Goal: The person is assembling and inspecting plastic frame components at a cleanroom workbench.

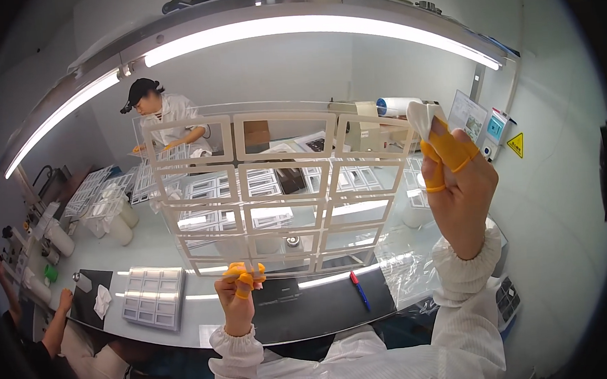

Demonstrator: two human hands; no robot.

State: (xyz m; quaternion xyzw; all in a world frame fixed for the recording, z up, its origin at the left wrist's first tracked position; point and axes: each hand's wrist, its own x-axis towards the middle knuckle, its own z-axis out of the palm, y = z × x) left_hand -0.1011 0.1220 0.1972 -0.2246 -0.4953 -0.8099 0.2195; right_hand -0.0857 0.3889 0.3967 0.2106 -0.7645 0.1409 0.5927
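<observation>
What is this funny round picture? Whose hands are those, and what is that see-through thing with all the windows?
The picture comes from a small camera worn on a person's head, looking at their own hands. Its lens bends straight lines, so everything looks round.

The left hand pinches the bottom edge of a clear sheet that has white frames on it like little windows. The right hand is raised beside the sheet's top corner and holds a white cloth. The orange bits are rubber finger covers.

Below is a glossy worktable with a blue pen and a grey tray. Across it, another person in white handles a sheet too.
</observation>
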